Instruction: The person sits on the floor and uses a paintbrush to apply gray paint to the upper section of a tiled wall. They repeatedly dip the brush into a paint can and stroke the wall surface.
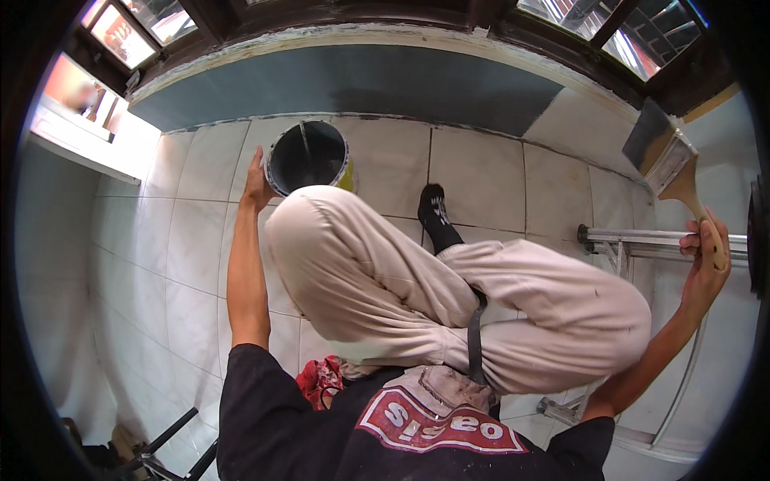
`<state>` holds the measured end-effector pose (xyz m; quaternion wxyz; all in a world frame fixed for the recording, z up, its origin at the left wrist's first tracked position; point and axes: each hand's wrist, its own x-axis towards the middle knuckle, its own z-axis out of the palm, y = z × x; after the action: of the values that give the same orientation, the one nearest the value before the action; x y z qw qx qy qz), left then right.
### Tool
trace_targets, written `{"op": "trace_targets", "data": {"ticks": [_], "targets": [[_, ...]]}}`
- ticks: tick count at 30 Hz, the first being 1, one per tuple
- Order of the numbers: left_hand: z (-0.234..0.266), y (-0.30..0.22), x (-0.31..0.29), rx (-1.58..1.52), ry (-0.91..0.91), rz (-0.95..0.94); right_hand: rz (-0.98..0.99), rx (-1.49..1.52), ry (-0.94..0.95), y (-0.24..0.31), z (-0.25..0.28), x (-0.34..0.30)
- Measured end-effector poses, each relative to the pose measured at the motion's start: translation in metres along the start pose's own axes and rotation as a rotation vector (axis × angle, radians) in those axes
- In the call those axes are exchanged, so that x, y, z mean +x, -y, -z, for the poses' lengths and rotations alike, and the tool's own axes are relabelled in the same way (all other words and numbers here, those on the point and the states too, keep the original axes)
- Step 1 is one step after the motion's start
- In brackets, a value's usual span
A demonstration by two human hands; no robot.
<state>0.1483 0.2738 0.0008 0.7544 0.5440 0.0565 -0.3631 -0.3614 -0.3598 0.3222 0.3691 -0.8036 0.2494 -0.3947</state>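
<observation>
At the upper left, my left hand [257,186] rests along the left side of a paint bucket [347,174], its fingers against the outer wall. The bucket stands on the tiles, with grey paint inside and a thin stick or handle leaning at its far rim. Out at the far right, my right hand [709,250] grips a wide paintbrush [682,183] by its wooden handle. The brush points up and left, its bristles coated in dark grey, in front of the right-hand end of the low wall. Whether the bristles touch the wall, I cannot tell.
Grey-blue paint covers most of the low wall [345,88]; its right end [589,128] is whitish. A metal ladder [642,240] lies or leans at the right. My bent legs and black-socked foot [435,212] occupy the middle. Black metal legs [172,437] stand lower left.
</observation>
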Motion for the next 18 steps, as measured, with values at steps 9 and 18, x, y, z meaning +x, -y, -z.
{"op": "trace_targets", "data": {"ticks": [9, 18], "targets": [[-0.052, 0.017, -0.010, 0.043, -0.054, -0.047, -0.052, -0.044, 0.274, 0.010, -0.089, 0.050], [-0.078, 0.027, -0.055, -0.041, -0.121, -0.100, 0.281, 0.169, 0.954, 0.094, -0.304, 0.119]]}}
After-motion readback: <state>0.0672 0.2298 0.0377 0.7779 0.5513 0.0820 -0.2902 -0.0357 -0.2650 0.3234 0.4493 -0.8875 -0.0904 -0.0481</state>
